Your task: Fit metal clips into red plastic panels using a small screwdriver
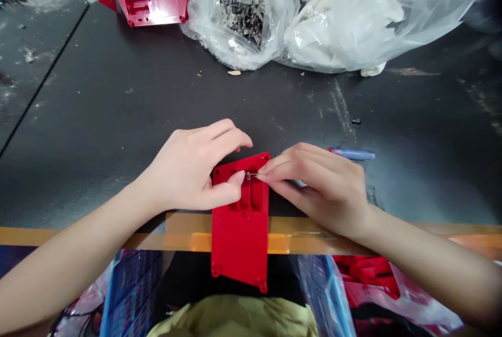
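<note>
Head view, left to right: our left hand has its fingers loosely parted, empty, the thumb tip beside a small metal spring. Our glossy red panel lies across the taped table edge, with slanted ends and a slotted recess; its long axis runs away from us, recess end farthest. Our right hand pinches the spring's thin wire.

No readable text, labels or numbers anywhere.
</note>
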Tool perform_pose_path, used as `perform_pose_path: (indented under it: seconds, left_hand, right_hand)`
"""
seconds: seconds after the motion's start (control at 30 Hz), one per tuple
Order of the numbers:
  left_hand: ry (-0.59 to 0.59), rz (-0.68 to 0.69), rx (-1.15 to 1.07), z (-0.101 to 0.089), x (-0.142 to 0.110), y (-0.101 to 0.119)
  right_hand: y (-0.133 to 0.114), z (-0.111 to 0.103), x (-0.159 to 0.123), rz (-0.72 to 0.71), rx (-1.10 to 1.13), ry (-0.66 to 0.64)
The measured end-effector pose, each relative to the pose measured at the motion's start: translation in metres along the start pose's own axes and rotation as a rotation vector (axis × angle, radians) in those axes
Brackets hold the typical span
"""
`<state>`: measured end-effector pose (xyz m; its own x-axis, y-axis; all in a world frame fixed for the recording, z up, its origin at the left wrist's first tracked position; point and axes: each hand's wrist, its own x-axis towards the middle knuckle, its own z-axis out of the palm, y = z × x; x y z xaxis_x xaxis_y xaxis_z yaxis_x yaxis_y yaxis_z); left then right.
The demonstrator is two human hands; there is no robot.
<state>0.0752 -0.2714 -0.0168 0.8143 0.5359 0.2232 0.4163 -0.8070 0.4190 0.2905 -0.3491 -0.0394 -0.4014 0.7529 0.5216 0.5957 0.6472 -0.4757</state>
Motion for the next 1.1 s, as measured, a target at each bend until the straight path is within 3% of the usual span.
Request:
perform_pose_path:
  seconds: [0.23, 0.87, 1.1]
  left_hand:
    - [-0.041, 0.058, 0.029, 0.007, 0.000, 0.001]
    - [-0.147, -0.349, -0.707, 0.017, 0.006, 0.000]
    - [-0.130, -0.403, -0.744, 0.021, 0.006, 0.001]
  right_hand:
    - [0.000, 0.004, 0.002, -0.019, -0.044, 0.034]
    - [0.005, 0.010, 0.002, 0.188, 0.150, 0.086]
    - [0.009, 0.006, 0.004, 0.228, 0.195, 0.142]
